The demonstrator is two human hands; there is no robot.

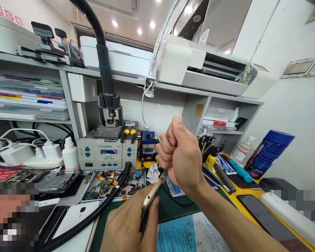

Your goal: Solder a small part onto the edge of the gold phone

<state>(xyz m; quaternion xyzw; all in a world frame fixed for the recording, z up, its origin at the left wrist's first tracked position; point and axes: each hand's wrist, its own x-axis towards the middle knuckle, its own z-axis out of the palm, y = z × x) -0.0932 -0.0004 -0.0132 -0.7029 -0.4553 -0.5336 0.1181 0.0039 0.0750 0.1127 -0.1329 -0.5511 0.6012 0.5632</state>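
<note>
My left hand (131,217) grips a smartphone (152,194) with a gold-coloured frame, turned edge-on and tilted with its far end raised. Its fingers are closed around the near part of the phone. Just above the far end is my right hand (182,154), curled into a fist with the thumb on top. A short greyish tip (165,172) shows beneath the fist, at or very near the phone's far edge. The rest of whatever the fist holds is hidden. Below the phone lies a blue and white printed sheet (178,232) on the dark green mat (170,212).
A hot-air station (107,154) stands behind, its black hose (94,217) curving across the left side. A tray (145,175) of circuit boards sits before it. White phones (75,224) lie left; tools (224,173), a bottle (244,150) and a dark phone (267,217) are right.
</note>
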